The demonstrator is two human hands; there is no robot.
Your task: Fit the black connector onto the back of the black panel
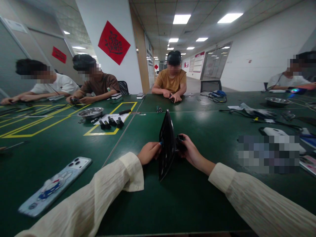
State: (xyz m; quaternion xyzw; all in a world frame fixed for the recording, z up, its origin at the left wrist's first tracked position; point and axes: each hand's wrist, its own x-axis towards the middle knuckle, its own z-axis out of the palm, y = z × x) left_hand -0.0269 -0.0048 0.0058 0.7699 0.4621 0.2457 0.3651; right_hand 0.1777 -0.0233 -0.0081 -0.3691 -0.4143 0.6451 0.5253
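Observation:
A glossy black panel (166, 148), seen nearly edge-on, stands upright over the green table in front of me. My right hand (189, 149) is wrapped round a dark, chunky part (181, 143) at the panel's right face. On the opposite side, my left hand (150, 152) is closed, its fingertips against the panel's left face. A tiny bit of blue (161, 143) shows at those fingertips. What the left fingers hold, if anything, is mostly hidden.
A phone in a cartoon case (55, 187) lies at the left. Several black cylindrical parts (111, 123) stand near a metal bowl (91, 113). Cables (276, 123) and a white device (281, 138) lie at the right. Several people sit around the table (138, 131).

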